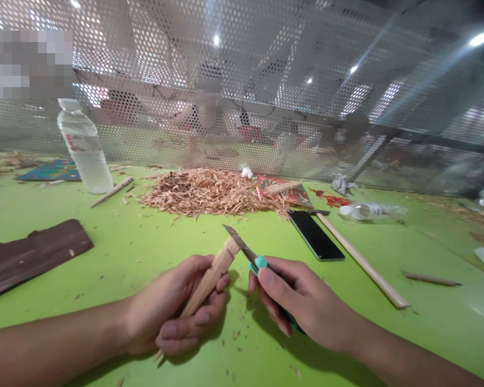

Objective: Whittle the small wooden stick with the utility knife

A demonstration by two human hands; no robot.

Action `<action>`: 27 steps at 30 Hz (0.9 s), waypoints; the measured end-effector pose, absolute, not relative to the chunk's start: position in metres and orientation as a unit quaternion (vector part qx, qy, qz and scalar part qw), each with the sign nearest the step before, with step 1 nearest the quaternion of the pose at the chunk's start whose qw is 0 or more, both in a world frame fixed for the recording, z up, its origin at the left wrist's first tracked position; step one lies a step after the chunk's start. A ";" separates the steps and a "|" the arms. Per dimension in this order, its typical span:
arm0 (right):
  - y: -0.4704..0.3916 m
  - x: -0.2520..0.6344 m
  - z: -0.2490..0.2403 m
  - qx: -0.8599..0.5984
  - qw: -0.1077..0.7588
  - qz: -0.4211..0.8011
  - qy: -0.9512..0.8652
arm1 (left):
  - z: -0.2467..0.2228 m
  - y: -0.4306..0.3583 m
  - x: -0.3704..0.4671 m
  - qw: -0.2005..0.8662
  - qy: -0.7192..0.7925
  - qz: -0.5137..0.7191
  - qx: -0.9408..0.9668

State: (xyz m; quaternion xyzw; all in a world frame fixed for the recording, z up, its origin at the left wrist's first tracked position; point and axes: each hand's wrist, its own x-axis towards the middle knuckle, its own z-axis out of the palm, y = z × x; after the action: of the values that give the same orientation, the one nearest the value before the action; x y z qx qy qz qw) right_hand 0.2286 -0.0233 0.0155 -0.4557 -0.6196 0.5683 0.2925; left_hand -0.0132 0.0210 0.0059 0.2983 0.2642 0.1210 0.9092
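A carved wooden stick (208, 281) with notches near its upper end lies slanted in my left hand (185, 306), whose fingers wrap round it. My right hand (302, 301) is closed on a utility knife (260, 264) with a teal and dark handle, the thumb near its teal slider. The knife's blade is extended and points up and to the left, crossing close beside the notched tip of the stick. Whether blade and wood touch, I cannot tell.
Beyond my hands, a heap of wood shavings (205, 193) lies on the green table (145, 236). A phone (317, 236), a hammer-like tool with a wooden handle (363, 260) and a pencil (431, 279) are at right. A water bottle (86, 150) stands left, near brown sandpaper (36, 250).
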 end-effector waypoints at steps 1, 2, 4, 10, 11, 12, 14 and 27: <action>-0.023 0.228 0.016 -0.457 0.290 0.567 -0.621 | 0.006 0.021 -0.013 0.907 0.265 0.124 0.302; -0.024 0.228 0.016 -0.460 0.287 0.564 -0.622 | 0.007 0.020 -0.012 0.906 0.264 0.127 0.306; -0.024 0.228 0.017 -0.473 0.280 0.549 -0.629 | 0.008 0.020 -0.012 0.902 0.264 0.133 0.316; -0.024 0.229 0.026 -0.522 0.235 0.429 -0.699 | 0.002 0.017 -0.013 0.881 0.267 0.123 0.371; -0.023 0.229 0.027 -0.523 0.228 0.408 -0.712 | 0.001 0.016 -0.013 0.874 0.266 0.129 0.386; -0.023 0.230 0.029 -0.523 0.221 0.391 -0.725 | -0.001 0.014 -0.013 0.865 0.265 0.139 0.403; -0.022 0.231 0.031 -0.518 0.203 0.370 -0.744 | -0.003 0.012 -0.013 0.847 0.263 0.153 0.435; -0.024 0.229 0.035 -0.532 0.113 0.358 -0.759 | 0.006 0.006 -0.009 0.786 0.331 0.121 0.508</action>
State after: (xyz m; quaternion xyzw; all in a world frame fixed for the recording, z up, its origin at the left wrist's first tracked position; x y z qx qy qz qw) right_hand 0.2289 -0.0244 0.0349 -0.5318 -0.7592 0.3579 0.1128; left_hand -0.0090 0.0064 0.0064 0.5075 0.3308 0.1208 0.7864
